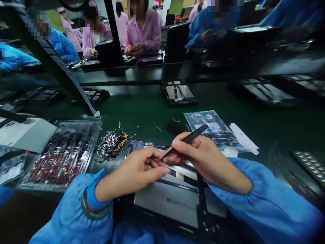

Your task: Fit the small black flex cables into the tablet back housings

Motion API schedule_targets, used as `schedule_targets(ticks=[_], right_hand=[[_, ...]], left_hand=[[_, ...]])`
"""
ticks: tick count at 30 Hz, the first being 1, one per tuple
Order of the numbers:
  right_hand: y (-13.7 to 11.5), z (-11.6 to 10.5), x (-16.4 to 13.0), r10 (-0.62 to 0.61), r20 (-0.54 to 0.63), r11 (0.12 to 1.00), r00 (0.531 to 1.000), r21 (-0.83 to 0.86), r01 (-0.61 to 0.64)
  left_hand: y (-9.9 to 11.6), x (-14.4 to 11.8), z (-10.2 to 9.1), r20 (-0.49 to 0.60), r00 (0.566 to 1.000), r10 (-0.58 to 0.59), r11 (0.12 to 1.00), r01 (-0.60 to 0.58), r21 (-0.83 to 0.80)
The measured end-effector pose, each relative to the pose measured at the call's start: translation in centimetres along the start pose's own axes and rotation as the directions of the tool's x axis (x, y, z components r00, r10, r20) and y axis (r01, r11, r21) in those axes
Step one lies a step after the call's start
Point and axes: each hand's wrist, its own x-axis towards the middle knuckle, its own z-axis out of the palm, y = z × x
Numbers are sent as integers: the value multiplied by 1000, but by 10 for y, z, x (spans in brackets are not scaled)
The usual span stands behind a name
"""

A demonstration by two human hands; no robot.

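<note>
An opened tablet chassis (167, 196) lies flat in front of me with its grey inner plate showing. My right hand (203, 159) grips black tweezers (186, 139) like a pen, tip pointing down-left at the chassis's upper edge. My left hand (137, 169) rests on the chassis with fingers curled, fingertips pinched right at the tweezer tip. Whatever small part sits between fingers and tip is too small to make out. Both arms wear blue sleeves.
A clear tray (63, 152) of small flex parts stands at the left, a loose heap of them (111, 144) beside it. A plastic bag (215, 130) and white strip (243, 137) lie to the right. Another chassis (179, 92) sits on the green belt. Several seated people work opposite.
</note>
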Motion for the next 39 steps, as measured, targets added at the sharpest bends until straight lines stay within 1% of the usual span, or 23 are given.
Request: schedule_targets(ticks=[3, 6, 8, 10, 12, 14, 16, 19, 21, 27, 33, 35, 36, 37, 39], right_hand=[[4, 1, 4, 70, 17, 995, 997, 71, -71], [7, 1, 4, 97, 40, 989, 994, 107, -101], [8, 1, 4, 94, 44, 989, 995, 108, -98], [7, -1, 5, 61, 6, 994, 998, 87, -62], [6, -6, 7, -14, -86, 999, 996, 36, 17], [7, -12, 11, -110, -182, 993, 977, -52, 102], [10, -18, 14, -185, -229, 976, 956, -158, 151], [15, -24, 16, -232, -230, 941, 945, -299, 159], [17, -24, 15, -247, -230, 921, 941, -358, 154], [14, -24, 8, -292, -277, 879, 915, -455, 142], [15, -23, 4, -352, -249, 809, 902, -565, 160], [17, -22, 4, -382, -229, 774, 896, -608, 175], [18, -22, 5, -399, -216, 755, 891, -628, 186], [19, -21, 4, -414, -206, 737, 887, -648, 194], [21, -22, 4, -439, -214, 719, 873, -666, 199]], left_hand=[[-2, 1, -2, -6, 1000, -28, 999, 28, -34], [-4, 1, -2, 1, 999, -34, 999, 34, -39], [-6, 0, -3, 8, 1000, -30, 999, 30, -41], [-9, -3, -7, -22, 1000, -17, 1000, 17, -23], [-11, -6, -12, -103, 995, -4, 1000, 7, 26], [-13, -9, -18, -195, 981, 0, 997, 14, 73], [-13, -11, -22, -248, 969, 2, 996, 20, 87], [-14, -12, -25, -265, 964, 15, 998, 3, 67], [-13, -12, -25, -263, 964, 29, 998, -14, 57], [-13, -15, -25, -278, 958, 65, 996, -45, 78], [-25, -26, -31, -344, 929, 133, 987, -93, 132], [-29, -34, -32, -386, 909, 156, 982, -100, 162], [-30, -38, -32, -426, 889, 167, 979, -96, 181], [-31, -44, -32, -479, 860, 173, 976, -85, 200], [-33, -56, -36, -592, 787, 172, 972, -41, 229]])
